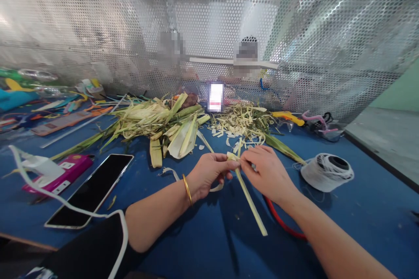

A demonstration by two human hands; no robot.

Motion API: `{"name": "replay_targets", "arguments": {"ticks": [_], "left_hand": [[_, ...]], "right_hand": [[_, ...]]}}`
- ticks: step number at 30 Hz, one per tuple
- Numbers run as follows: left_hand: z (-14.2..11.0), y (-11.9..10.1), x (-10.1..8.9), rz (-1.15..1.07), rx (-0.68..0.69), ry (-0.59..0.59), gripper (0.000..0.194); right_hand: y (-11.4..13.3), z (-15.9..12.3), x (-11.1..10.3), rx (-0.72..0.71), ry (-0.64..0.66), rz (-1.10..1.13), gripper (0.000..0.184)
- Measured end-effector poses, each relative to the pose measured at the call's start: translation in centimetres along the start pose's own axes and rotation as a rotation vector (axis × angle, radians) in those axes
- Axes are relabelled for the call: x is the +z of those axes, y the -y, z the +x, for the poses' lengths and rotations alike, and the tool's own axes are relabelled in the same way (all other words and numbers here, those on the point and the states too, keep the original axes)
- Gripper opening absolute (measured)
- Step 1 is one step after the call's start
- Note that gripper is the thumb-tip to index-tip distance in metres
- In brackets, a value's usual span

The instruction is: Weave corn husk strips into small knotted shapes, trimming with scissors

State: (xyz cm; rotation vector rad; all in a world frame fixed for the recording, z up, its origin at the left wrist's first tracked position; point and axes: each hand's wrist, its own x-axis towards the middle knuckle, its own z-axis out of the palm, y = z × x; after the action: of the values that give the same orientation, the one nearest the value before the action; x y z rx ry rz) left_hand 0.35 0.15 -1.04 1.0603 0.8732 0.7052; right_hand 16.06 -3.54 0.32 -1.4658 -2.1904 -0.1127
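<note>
My left hand (212, 172), with a gold bangle on its wrist, pinches a pale green leaf strip (250, 202) between thumb and fingers. Its long end slants down toward me over the blue table (196, 244). Close beside it, my right hand (263, 168) has its fingers curled in at the same crossing point of strips. Those fingertips are partly hidden, but they appear closed on the strip too. Behind both hands lie a pile of green leaves and husks (144, 117) and a heap of small cut scraps (242, 120).
A spool of white thread (327, 172) stands at right, near a red cord (281, 222). At left lie a black phone (93, 189), a magenta power strip (62, 174) and a white cable (65, 202). Yellow-handled scissors (288, 117) lie before the perforated metal screen (131, 30).
</note>
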Motion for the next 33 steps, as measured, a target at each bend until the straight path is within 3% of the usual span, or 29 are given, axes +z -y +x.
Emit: {"name": "replay_targets", "arguments": {"ticks": [5, 10, 15, 17, 20, 22, 33], "left_hand": [[-0.1, -0.1, 0.1, -0.066, -0.014, 0.004, 0.033], [-0.3, -0.4, 0.1, 0.111, 0.070, -0.002, 0.015], [-0.5, -0.2, 0.3, 0.276, 0.113, 0.020, 0.012], [-0.7, -0.2, 0.5, 0.352, 0.104, 0.043, 0.011], [-1.0, -0.2, 0.7, 0.426, 0.074, 0.125, 0.009], [-1.1, -0.1, 0.7, 0.435, 0.049, 0.176, 0.008], [-1.1, 0.2, 0.7, 0.508, -0.064, 0.397, 0.012]], "right_hand": [[0.2, -0.2, 0.9, 0.119, -0.028, 0.089, 0.023], [0.2, -0.2, 0.5, 0.134, -0.011, 0.118, 0.038], [0.2, -0.1, -0.5, 0.147, -0.215, 0.052, 0.026], [0.0, 0.0, -0.6, 0.181, -0.165, 0.144, 0.021], [-0.3, 0.2, -0.5, 0.276, 0.050, 0.404, 0.018], [-0.4, 0.3, -0.3, 0.334, 0.122, 0.534, 0.020], [0.1, 0.7, 0.0, 0.654, -0.160, 1.043, 0.027]]}}
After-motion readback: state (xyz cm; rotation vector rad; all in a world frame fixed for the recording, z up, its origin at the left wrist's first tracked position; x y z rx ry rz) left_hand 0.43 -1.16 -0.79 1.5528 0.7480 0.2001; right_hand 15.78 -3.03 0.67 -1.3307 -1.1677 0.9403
